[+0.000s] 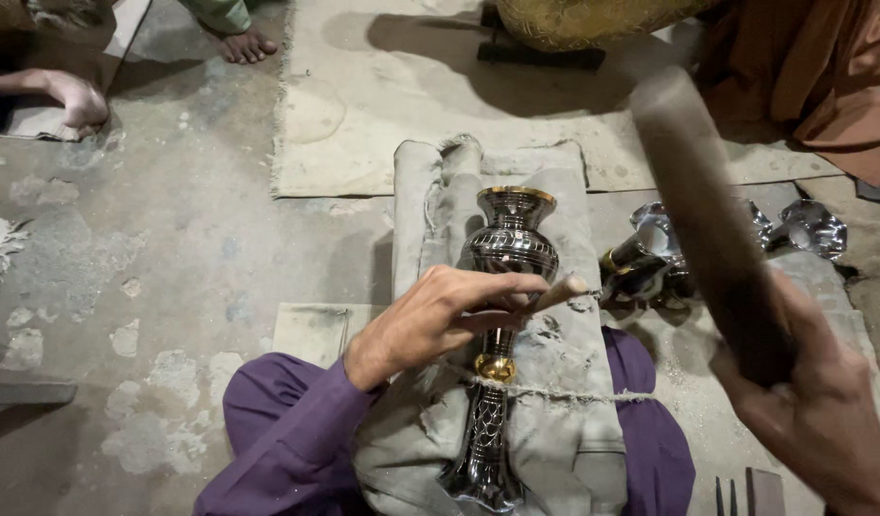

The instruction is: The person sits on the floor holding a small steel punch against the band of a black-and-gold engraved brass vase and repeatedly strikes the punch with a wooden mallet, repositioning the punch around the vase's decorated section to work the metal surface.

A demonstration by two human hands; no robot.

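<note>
A dark engraved metal vase (510,247) with gold bands lies on a folded grey cloth pad (564,201) across my lap, mouth pointing away. A thin cord crosses its stem near a gold collar (495,367). My left hand (430,320) pinches a small wooden-handled chisel (562,290) against the vase's body. My right hand (813,411) grips a thick dark wooden mallet (708,220), raised and blurred above the right side.
Several finished shiny vases (650,258) lie to the right of the pad. A burlap mat (383,105) covers the concrete floor beyond. Other people's bare feet (77,96) show at top left. A large brass vessel (574,19) sits at the top.
</note>
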